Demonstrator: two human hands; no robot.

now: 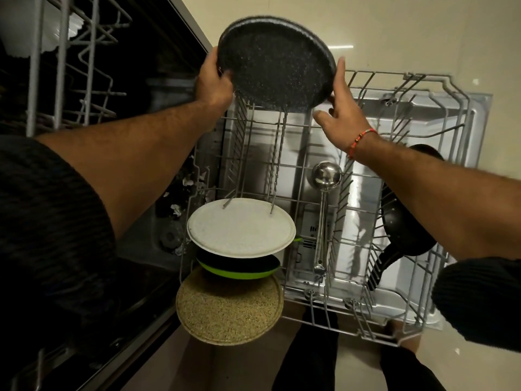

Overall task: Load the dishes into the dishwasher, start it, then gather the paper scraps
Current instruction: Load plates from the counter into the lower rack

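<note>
Where forearm [439, 190] crosses, black pan [406, 232] lies half-hidden.

Dim, warm light; glare streaks the steel dishwasher door [363, 193]; dark left side, wide-angle bending at edges.

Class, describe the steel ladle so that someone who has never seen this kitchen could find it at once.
Start at the pulled-out lower dishwasher rack. Between the row of plates on its left and the black frying pan on its right, the ladle lies flat on the wires. It is the only shiny metal utensil there, with a round bowl and a long thin handle.
</note>
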